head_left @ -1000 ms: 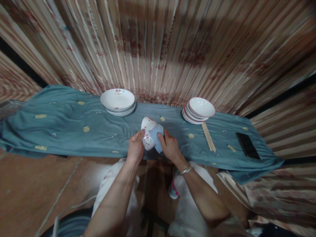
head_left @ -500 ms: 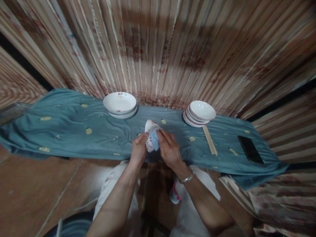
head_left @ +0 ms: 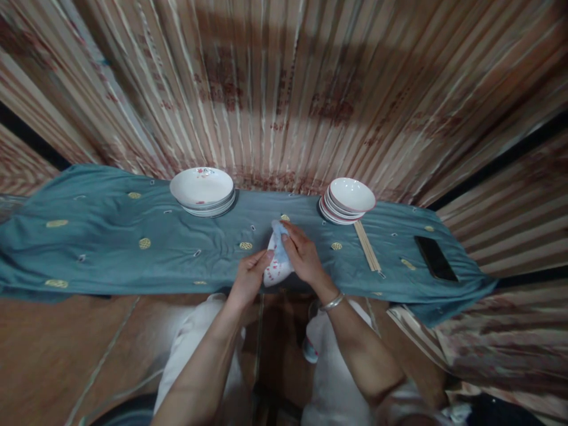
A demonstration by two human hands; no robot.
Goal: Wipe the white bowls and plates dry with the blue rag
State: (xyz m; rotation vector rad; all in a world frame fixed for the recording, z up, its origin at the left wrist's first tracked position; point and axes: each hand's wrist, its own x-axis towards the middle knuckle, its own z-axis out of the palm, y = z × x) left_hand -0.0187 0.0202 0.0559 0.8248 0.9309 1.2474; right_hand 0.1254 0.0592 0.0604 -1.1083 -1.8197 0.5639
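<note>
Over the front part of the table, a white bowl with small red marks (head_left: 276, 271) is held up on its side between both hands. My left hand (head_left: 251, 273) is closed on the bowl's left edge, thumb on top. A light blue cloth (head_left: 279, 231) lies against the bowl's upper right part. My right hand (head_left: 303, 251) is closed on this cloth, pressing it to the bowl's rim. The fingers partly hide the cloth and the bowl's far side.
A stack of white plates (head_left: 202, 188) stands at the back left of the blue-green tablecloth (head_left: 106, 236). Several nested red-rimmed bowls (head_left: 352, 195) stand at the back right, with wooden chopsticks (head_left: 367, 246) in front. A black phone (head_left: 435, 258) lies farther right. Pleated curtains (head_left: 266, 89) hang behind.
My right hand has moved the cloth from the bowl's middle up to its upper rim. The bowl is turned and tilted differently. The whole view has shifted slightly.
</note>
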